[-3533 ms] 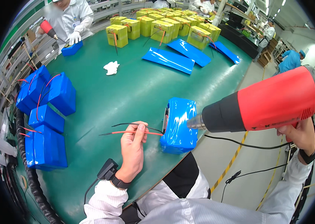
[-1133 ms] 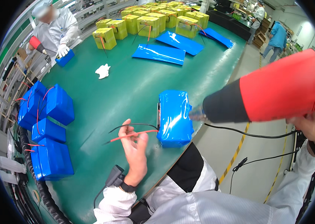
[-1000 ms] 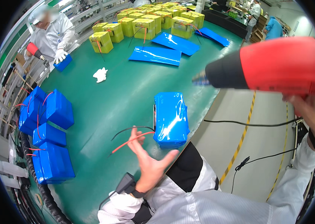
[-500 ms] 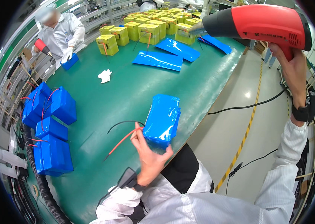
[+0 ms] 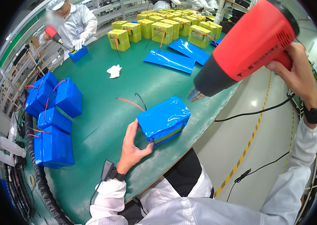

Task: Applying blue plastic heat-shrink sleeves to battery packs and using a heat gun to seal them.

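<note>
My left hand (image 5: 131, 147) grips the near left end of a battery pack (image 5: 164, 118) in shiny blue wrap, which lies on the green table. A strip of yellow shows along its near side, where the wrap is open. One red and one black wire stick out from its far left corner. Raised at the right, my right hand (image 5: 297, 69) is closed round the handle of a red and black heat gun (image 5: 252, 45). The metal nozzle points down and left toward the pack, a short gap away from it.
Several blue-wrapped packs (image 5: 55, 146) stand at the left beside a black corrugated hose (image 5: 38, 176). Yellow packs (image 5: 162, 32) crowd the far end, near flat blue sleeves (image 5: 169, 61). A crumpled white scrap (image 5: 114, 71) lies mid-table. Across the table, a person (image 5: 74, 22) holds another heat gun.
The blue pack has turned, its wires now pointing away from me. My right hand has tilted the heat gun, and its nozzle has come down closer to the pack.
</note>
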{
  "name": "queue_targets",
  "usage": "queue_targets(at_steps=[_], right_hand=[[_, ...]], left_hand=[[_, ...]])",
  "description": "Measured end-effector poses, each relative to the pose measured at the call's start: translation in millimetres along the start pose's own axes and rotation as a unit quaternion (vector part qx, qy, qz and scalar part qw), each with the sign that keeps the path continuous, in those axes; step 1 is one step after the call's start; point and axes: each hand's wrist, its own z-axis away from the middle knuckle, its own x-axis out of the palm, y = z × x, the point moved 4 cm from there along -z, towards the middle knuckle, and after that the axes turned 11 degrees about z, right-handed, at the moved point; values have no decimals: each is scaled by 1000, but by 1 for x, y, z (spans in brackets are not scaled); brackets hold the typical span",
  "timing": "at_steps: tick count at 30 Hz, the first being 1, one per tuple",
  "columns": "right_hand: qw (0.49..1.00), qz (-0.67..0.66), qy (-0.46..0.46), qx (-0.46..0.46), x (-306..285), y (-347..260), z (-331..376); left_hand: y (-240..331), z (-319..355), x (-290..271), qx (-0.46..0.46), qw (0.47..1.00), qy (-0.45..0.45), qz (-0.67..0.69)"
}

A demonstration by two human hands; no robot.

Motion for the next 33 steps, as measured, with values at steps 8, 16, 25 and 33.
queue_targets(at_steps=[8, 16, 25, 33], right_hand=[[990, -83, -81, 82, 17, -15, -33], [991, -67, -91, 66, 23, -27, -49], [987, 14, -129, 93, 24, -20, -49], [979, -9, -167, 118, 21, -11, -37]], left_hand=[[2, 4, 6, 4, 999, 1, -34], [0, 8, 5, -3, 1000, -10, -20], [-2, 7, 6, 8, 1000, -7, -27], [0, 6, 7, 4, 999, 4, -33]])
